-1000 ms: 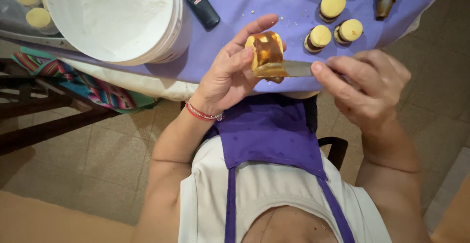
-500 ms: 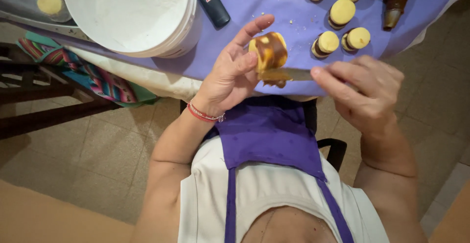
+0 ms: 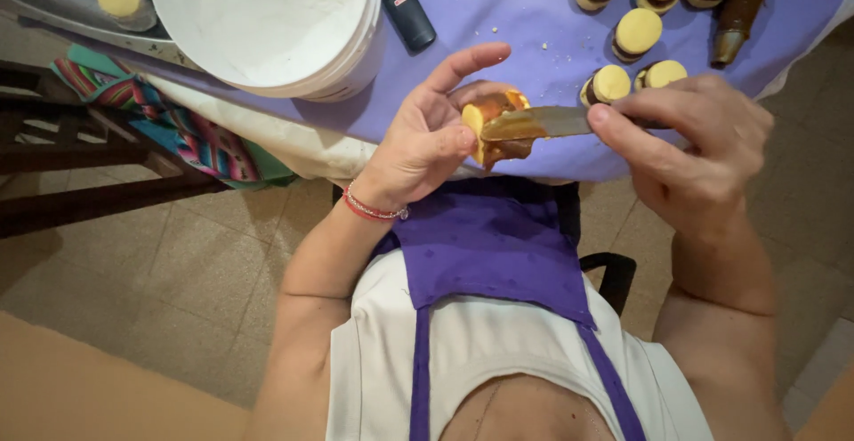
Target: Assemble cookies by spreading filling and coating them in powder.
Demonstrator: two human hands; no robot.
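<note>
1. A round yellow cookie [image 3: 485,125] smeared with brown caramel spread is held up in the left hand [image 3: 427,139], just in front of the near edge of the table [image 3: 498,23], which is covered in a purple cloth.
2. The left grip is loosely closed around the cookie: thumb and lower fingers are curled on it, while the index finger is stretched out above it and not touching.
3. A table knife [image 3: 543,123] is pinched in the right hand [image 3: 703,152], just right of the cookie. The right grip is closed tight on the handle, with the index finger laid along the back of the blade.
4. The blade tip, coated in the brown spread, is pressed flat against the cookie's face.
5. Beyond the cookie, on the table, several finished sandwich cookies [image 3: 636,32] with a dark filling are laid out.
6. Up and left of the cookie a big white bucket [image 3: 276,14] is seen, with a black remote [image 3: 406,1] lying just beside it.
7. Far right of the sandwich cookies something brown and tube-like [image 3: 738,10] is spotted; what it is can't be told.
8. Left of the bucket a metal tray [image 3: 53,10] with plain yellow cookie halves is partly in view.
9. A purple apron [image 3: 489,245] is worn over a white top, below the cookie.
</note>
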